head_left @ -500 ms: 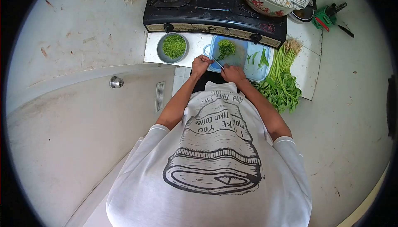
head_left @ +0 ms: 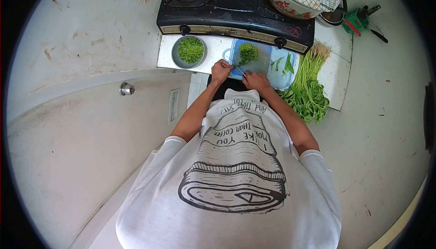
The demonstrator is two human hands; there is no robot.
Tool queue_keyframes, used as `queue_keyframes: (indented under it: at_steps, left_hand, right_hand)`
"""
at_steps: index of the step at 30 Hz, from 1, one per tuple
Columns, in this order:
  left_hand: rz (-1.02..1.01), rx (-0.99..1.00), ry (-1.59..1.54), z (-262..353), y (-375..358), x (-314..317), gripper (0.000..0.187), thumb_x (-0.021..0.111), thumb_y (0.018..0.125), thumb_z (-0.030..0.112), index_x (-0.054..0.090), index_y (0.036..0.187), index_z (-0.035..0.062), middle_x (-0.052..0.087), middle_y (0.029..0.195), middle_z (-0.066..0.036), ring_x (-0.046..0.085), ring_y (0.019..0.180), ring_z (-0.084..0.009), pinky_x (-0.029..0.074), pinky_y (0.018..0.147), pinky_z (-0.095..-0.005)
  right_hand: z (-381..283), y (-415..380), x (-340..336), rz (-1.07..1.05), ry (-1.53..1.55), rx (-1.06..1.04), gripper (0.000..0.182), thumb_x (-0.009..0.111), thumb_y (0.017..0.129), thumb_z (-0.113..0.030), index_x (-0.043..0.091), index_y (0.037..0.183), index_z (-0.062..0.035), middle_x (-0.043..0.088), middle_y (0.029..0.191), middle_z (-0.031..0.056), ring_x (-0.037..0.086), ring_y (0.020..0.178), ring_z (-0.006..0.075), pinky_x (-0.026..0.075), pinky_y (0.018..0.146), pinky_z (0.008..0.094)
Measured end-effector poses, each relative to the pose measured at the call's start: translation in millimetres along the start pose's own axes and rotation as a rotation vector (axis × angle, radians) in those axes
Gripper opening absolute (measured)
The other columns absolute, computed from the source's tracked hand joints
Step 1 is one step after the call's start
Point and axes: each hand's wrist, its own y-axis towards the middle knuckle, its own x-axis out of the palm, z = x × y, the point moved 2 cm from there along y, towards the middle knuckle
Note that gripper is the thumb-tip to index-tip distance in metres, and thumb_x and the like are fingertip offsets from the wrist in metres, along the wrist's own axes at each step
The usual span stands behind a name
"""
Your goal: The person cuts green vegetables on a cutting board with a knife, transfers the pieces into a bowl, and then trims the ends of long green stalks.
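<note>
My right hand is closed around the handle of a knife at the front edge of a blue cutting board. The thin blade slants up and left toward my left hand. There the fingers are pinched together close to the blade's tip; whatever lies between them is too small to make out. Chopped green herbs form a small pile on the board, just beyond the blade. Several loose green leaves lie on the right part of the board.
A grey bowl of chopped greens stands on the left. Behind the board is a black gas stove bearing a cloth-covered flowered pot. Long-stemmed greens lie at right, near a green basket and another knife.
Both hands and the knife stay in nearly the same place, with at most a slight shift of the left fingers along the blade. The herb pile looks the same.
</note>
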Motion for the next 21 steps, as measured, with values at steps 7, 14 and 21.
queue_keyframes:
  at_steps: [7,14,21]
  left_hand:
    - [-0.006,0.025,0.040,-2,0,0,0.030,0.086,0.078,0.029,0.068,0.083,0.0049,0.067,0.075,-0.003,0.063,0.068,-0.0135,0.052,0.068,-0.0301]
    - [-0.001,0.037,0.021,-5,1,0,0.031,0.088,0.078,0.026,0.066,0.079,0.0047,0.068,0.072,-0.003,0.063,0.065,-0.0113,0.053,0.065,-0.0275]
    - [-0.056,0.081,-0.017,-9,-2,-3,0.037,0.086,0.084,0.035,0.066,0.081,0.0047,0.064,0.071,-0.001,0.056,0.065,-0.0097,0.048,0.064,-0.0277]
  right_hand:
    - [0,-4,-5,0.014,0.013,0.040,0.034,0.055,0.097,-0.030,0.066,0.095,0.0021,0.072,0.080,0.0258,0.074,0.076,0.0415,0.058,0.072,0.0536]
    - [-1,-4,0,-0.010,0.027,0.004,0.035,0.055,0.097,-0.031,0.067,0.096,0.0018,0.073,0.081,0.0254,0.074,0.075,0.0416,0.058,0.071,0.0535]
    - [0,2,7,0.034,0.015,0.007,0.037,0.054,0.098,-0.033,0.067,0.096,0.0011,0.074,0.083,0.0250,0.074,0.077,0.0413,0.059,0.073,0.0531]
